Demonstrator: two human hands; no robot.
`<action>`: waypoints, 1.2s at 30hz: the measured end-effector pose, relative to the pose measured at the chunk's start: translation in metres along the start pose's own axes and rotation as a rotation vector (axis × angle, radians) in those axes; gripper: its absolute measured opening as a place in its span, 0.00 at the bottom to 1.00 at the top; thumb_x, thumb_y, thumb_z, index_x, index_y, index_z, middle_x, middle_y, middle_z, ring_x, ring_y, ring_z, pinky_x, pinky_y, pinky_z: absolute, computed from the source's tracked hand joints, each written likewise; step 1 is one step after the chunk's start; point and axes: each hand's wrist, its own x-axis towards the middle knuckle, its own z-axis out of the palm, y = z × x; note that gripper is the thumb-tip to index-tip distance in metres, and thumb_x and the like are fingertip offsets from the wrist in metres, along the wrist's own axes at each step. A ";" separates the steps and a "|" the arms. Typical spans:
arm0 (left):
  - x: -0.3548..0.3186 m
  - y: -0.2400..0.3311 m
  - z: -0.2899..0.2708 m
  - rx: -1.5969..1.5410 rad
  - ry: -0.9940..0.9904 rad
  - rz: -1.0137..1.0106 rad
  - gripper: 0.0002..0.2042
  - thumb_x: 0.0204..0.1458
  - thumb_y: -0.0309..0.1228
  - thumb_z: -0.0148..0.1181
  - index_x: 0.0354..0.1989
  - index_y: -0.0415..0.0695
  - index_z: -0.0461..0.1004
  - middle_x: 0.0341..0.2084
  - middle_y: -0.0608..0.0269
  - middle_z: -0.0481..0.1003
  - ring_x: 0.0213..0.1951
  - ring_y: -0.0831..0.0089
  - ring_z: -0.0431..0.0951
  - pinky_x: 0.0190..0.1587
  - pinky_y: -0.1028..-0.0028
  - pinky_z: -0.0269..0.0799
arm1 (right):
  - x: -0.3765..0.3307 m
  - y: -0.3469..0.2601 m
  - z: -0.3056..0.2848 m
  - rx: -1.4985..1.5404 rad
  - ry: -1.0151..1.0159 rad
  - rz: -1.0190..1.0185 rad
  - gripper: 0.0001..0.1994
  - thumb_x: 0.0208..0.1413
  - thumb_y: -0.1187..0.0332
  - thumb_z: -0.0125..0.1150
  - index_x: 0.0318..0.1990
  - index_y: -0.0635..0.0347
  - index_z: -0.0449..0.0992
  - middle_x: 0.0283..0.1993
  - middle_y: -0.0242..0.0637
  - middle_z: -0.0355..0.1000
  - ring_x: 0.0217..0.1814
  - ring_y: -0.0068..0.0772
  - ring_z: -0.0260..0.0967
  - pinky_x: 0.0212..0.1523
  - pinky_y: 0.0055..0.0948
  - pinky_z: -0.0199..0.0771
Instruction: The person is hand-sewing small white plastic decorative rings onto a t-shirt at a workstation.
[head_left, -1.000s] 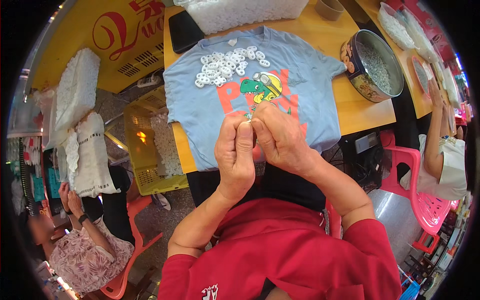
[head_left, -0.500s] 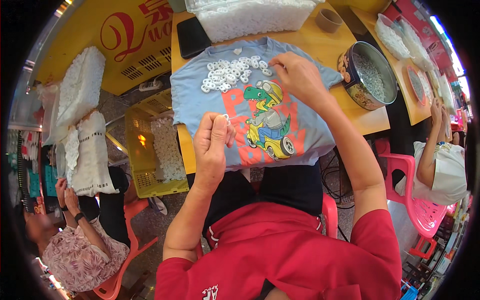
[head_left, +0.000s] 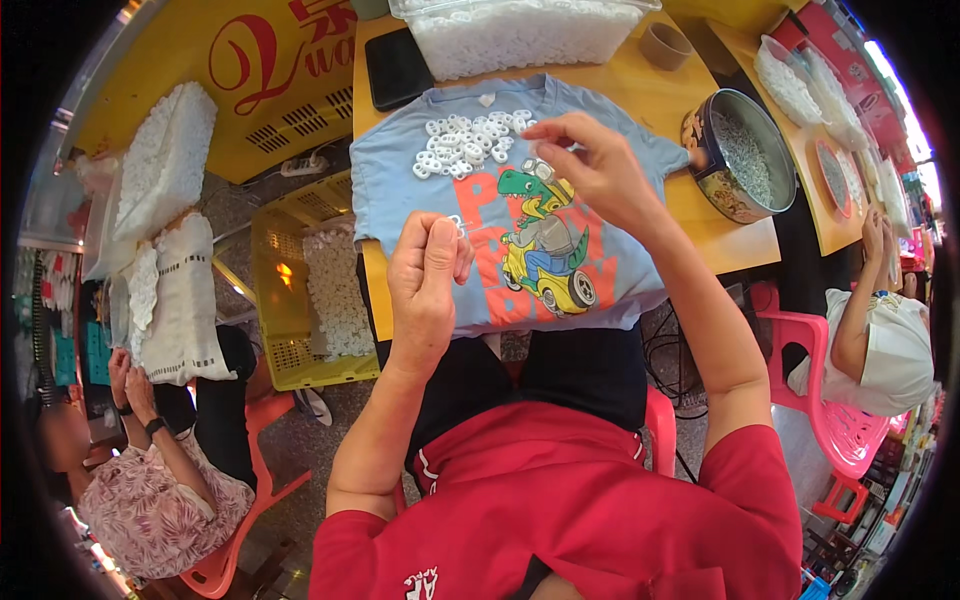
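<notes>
A grey-blue T-shirt (head_left: pixel 400 215) with a cartoon dinosaur riding a scooter lies spread over the table in front of me. On its upper part is a loose pile of small white two-holed plastic pieces (head_left: pixel 462 143). My left hand (head_left: pixel 425 265) is closed above the shirt's left side, with one such white piece (head_left: pixel 457 222) poking out between thumb and forefinger. To the right of the pile hovers my right hand (head_left: pixel 590 165), its thumb and forefinger drawn together. Whatever they pinch is too small to tell.
A round tin (head_left: pixel 700 165) of tiny silvery parts stands at the right. Behind the shirt are a clear tub (head_left: pixel 530 45) of white pieces, a dark tablet-like slab (head_left: pixel 397 68) and a brown bowl (head_left: pixel 665 46). A yellow crate (head_left: pixel 285 345) sits left. People work on both sides.
My right hand has shifted slightly left and down, nearer the middle of the shirt. My left hand keeps its hold on the white piece. The view has shifted slightly.
</notes>
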 end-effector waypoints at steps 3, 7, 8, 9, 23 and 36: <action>0.001 0.003 0.007 -0.010 -0.023 0.021 0.08 0.65 0.31 0.43 0.34 0.42 0.64 0.20 0.71 0.58 0.24 0.82 0.56 0.29 0.79 0.57 | -0.013 -0.025 -0.001 0.553 -0.118 0.177 0.13 0.60 0.71 0.55 0.51 0.65 0.73 0.41 0.34 0.72 0.41 0.25 0.72 0.41 0.27 0.76; 0.002 0.007 0.019 -0.029 -0.034 0.050 0.09 0.65 0.32 0.45 0.32 0.42 0.64 0.21 0.73 0.62 0.24 0.86 0.58 0.27 0.83 0.58 | -0.029 -0.050 0.006 0.862 -0.122 0.285 0.12 0.60 0.71 0.56 0.50 0.67 0.72 0.41 0.37 0.72 0.41 0.27 0.72 0.42 0.30 0.78; 0.002 0.009 0.022 -0.028 -0.040 0.058 0.09 0.65 0.31 0.45 0.32 0.42 0.64 0.22 0.73 0.62 0.24 0.87 0.58 0.27 0.84 0.58 | -0.033 -0.054 0.007 0.919 -0.131 0.311 0.12 0.60 0.71 0.55 0.50 0.66 0.72 0.41 0.38 0.72 0.41 0.27 0.72 0.42 0.32 0.78; 0.002 0.010 0.026 -0.026 -0.038 0.055 0.09 0.65 0.31 0.45 0.32 0.42 0.64 0.22 0.73 0.62 0.24 0.87 0.58 0.27 0.84 0.58 | -0.035 -0.057 0.008 0.976 -0.140 0.337 0.12 0.60 0.71 0.55 0.50 0.66 0.72 0.41 0.38 0.72 0.42 0.28 0.72 0.42 0.33 0.79; -0.003 0.003 0.034 0.089 -0.079 0.094 0.08 0.64 0.31 0.45 0.34 0.41 0.66 0.22 0.73 0.64 0.25 0.87 0.59 0.27 0.83 0.57 | -0.049 -0.053 0.021 1.150 -0.020 0.365 0.10 0.60 0.70 0.56 0.48 0.61 0.74 0.39 0.34 0.72 0.38 0.26 0.70 0.40 0.29 0.73; -0.002 -0.002 0.031 0.170 0.013 0.143 0.07 0.64 0.30 0.45 0.34 0.41 0.65 0.22 0.73 0.62 0.25 0.87 0.59 0.26 0.84 0.57 | -0.057 -0.070 0.032 0.972 0.167 0.460 0.06 0.57 0.70 0.62 0.39 0.60 0.73 0.39 0.35 0.76 0.40 0.22 0.72 0.39 0.23 0.72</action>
